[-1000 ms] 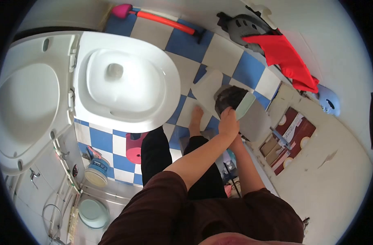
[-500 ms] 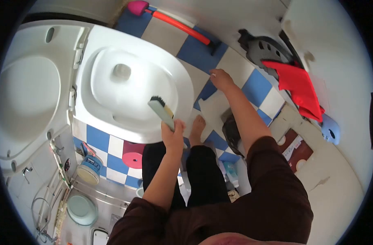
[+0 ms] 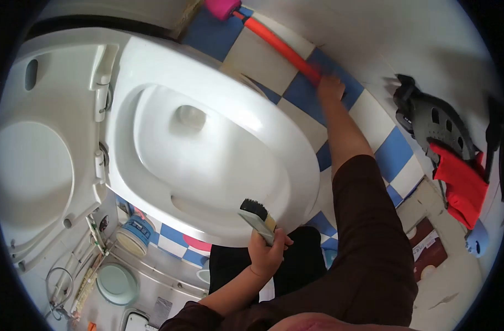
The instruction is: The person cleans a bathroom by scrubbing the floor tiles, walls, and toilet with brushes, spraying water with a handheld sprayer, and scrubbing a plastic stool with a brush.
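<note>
While the left hand [image 3: 267, 255] has its fingers wrapped around a pale green brush [image 3: 255, 223], the right arm stretches out to the far side of the toilet [image 3: 232, 99]. The brush shows a tuft of black bristles above a yellowish strip, and it appears against the near part of the white bowl; whether it touches the porcelain cannot be told from this angle. The right hand [image 3: 331, 88], somewhat blurred, is at the near end of a red-orange tool [image 3: 279, 47] that lies along the blue and white tiled floor [image 3: 213, 33], its magenta head [image 3: 223, 6] pointing toward the far corner. The hand covers that end of the tool, and I cannot tell whether the fingers are closed around it. The toilet seat [image 3: 70, 71] stands raised at the left. On the right, a red cloth [image 3: 464, 187] hangs beside a grey slotted piece [image 3: 436, 124] near the wall. At the lower left, a blue-labelled bucket [image 3: 133, 234] stands near a pale green basin [image 3: 117, 282].
</note>
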{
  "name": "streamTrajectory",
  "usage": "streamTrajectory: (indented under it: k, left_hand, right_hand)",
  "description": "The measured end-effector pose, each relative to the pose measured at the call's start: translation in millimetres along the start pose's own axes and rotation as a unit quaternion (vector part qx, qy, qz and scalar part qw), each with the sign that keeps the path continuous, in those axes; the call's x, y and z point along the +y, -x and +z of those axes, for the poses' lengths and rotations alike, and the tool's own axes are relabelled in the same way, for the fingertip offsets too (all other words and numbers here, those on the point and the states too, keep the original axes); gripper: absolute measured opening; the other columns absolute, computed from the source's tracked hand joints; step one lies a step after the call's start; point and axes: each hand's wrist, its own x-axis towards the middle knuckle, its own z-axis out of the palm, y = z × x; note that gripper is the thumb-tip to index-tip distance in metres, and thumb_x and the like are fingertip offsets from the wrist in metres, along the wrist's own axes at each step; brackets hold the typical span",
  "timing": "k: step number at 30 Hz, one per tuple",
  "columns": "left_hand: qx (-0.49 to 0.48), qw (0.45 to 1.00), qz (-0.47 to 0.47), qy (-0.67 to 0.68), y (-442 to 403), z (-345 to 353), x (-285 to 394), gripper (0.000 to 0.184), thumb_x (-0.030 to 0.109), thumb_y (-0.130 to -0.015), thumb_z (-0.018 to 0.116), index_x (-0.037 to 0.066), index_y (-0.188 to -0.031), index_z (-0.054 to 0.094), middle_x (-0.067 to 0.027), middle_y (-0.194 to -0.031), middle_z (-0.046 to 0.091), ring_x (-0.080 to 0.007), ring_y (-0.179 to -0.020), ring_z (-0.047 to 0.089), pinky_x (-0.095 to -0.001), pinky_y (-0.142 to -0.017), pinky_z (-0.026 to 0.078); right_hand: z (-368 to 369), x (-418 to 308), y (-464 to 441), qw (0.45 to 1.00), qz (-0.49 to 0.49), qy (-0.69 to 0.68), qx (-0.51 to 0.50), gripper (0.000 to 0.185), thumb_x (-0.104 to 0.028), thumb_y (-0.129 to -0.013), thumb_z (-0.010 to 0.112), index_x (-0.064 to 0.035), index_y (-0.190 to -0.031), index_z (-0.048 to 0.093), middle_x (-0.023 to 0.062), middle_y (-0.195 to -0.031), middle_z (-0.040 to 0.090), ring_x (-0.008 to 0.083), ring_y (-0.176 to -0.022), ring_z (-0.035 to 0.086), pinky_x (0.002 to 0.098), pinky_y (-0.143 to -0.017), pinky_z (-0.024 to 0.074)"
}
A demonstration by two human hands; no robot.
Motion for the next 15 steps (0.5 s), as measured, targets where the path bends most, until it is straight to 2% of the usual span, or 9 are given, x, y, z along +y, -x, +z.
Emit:
streamTrajectory:
  k: [2,4,7,8,9,10,12,15]
  left_hand:
    - [0.013,1.000,0.002,-0.004,2,3,3,0.011,0.006,-0.090,0.054,-0.003,-0.091,0.047,-0.0075,-0.064,0.062,-0.0119,-0.054,0.060,-0.0234,-0.050,0.048]
    - [0.022,1.000,-0.011,0.004,1,3,-1,0.012,0.007,-0.090,0.055,-0.003,-0.091,0.048,-0.0074,-0.064,0.062,-0.0120,-0.054,0.060,-0.0237,-0.049,0.048]
    - [0.038,0.999,-0.013,-0.007,0,7,-1,0.012,0.008,-0.092,0.052,-0.001,-0.090,0.044,-0.0070,-0.060,0.059,-0.0126,-0.051,0.058,-0.0244,-0.047,0.047]
    - [0.045,0.999,-0.010,-0.014,0,8,2,0.012,0.008,-0.092,0.051,0.000,-0.090,0.043,-0.0068,-0.059,0.057,-0.0129,-0.050,0.057,-0.0246,-0.046,0.046]
    - [0.044,0.998,-0.008,-0.047,0,7,9,0.015,0.011,-0.089,0.057,-0.001,-0.094,0.049,-0.0070,-0.060,0.061,-0.0142,-0.052,0.061,-0.0261,-0.049,0.048]
    - [0.053,0.997,0.011,-0.048,0,7,8,0.015,0.011,-0.089,0.058,-0.001,-0.094,0.049,-0.0071,-0.059,0.061,-0.0153,-0.052,0.061,-0.0273,-0.049,0.048]
    - [0.073,0.995,0.049,-0.050,-1,9,-4,0.016,0.012,-0.088,0.059,-0.001,-0.094,0.050,-0.0073,-0.058,0.061,-0.0176,-0.051,0.062,-0.0297,-0.050,0.048]
    - [0.094,0.985,0.088,-0.111,-1,12,-1,0.013,0.010,-0.090,0.055,0.000,-0.089,0.048,-0.0071,-0.058,0.059,-0.0138,-0.047,0.057,-0.0262,-0.045,0.044]
  right_hand:
    - [24,3,7,0.999,0.002,-0.028,-0.026,0.051,-0.029,-0.087,0.055,-0.0122,-0.134,0.041,0.0140,-0.136,0.042,0.0286,-0.127,0.042,0.0404,-0.098,0.0409]
    - [8,6,47,0.996,-0.080,0.006,-0.036,0.057,-0.032,-0.083,0.060,-0.0096,-0.132,0.042,0.0159,-0.126,0.052,0.0301,-0.118,0.052,0.0401,-0.090,0.0454]
    - [-22,18,89,0.973,-0.125,-0.175,-0.083,0.064,-0.034,-0.079,0.064,-0.0061,-0.132,0.041,0.0185,-0.111,0.060,0.0321,-0.103,0.060,0.0416,-0.085,0.0474]
    - [-35,22,102,0.968,-0.143,-0.197,-0.056,0.064,-0.033,-0.080,0.063,-0.0052,-0.133,0.040,0.0184,-0.106,0.062,0.0313,-0.099,0.062,0.0411,-0.083,0.0478]
    - [-53,26,116,0.962,-0.161,-0.217,-0.029,0.064,-0.032,-0.080,0.062,-0.0043,-0.133,0.040,0.0183,-0.101,0.063,0.0305,-0.094,0.063,0.0407,-0.082,0.0483]
    - [-73,30,133,0.955,-0.180,-0.237,-0.003,0.064,-0.031,-0.081,0.062,-0.0034,-0.133,0.039,0.0182,-0.096,0.064,0.0297,-0.090,0.064,0.0402,-0.080,0.0487]
    - [-121,40,170,0.931,-0.177,-0.315,-0.049,0.064,-0.030,-0.081,0.061,-0.0030,-0.135,0.038,0.0160,-0.094,0.063,0.0266,-0.084,0.064,0.0367,-0.076,0.0491]
    - [-151,61,214,0.879,-0.167,-0.422,-0.147,0.059,-0.027,-0.083,0.058,-0.0019,-0.133,0.039,0.0128,-0.090,0.062,0.0210,-0.076,0.062,0.0308,-0.069,0.0487]
